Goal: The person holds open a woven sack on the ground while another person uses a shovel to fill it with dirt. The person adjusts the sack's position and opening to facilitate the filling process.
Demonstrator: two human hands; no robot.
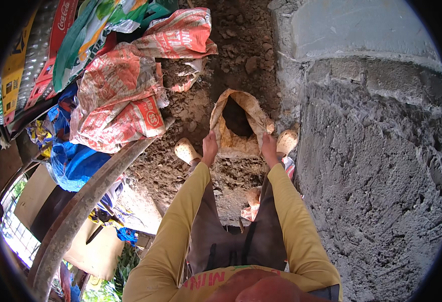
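An open woven sack, stained tan with soil, stands on the dirt between my feet. Its rolled rim forms a rough ring around a dark interior. My left hand grips the rim on the near left side. On the near right side, my right hand holds the rim too. Both arms reach down nearly straight in yellow sleeves. My feet are in pale perforated clogs, the left clog and the right clog flanking the sack. How full the sack is cannot be seen.
Loose soil stretches ahead. A rough cement wall rises close on my right. At left lie red-and-white printed sacks, a blue plastic bag, a red bottle crate and a long curved pole.
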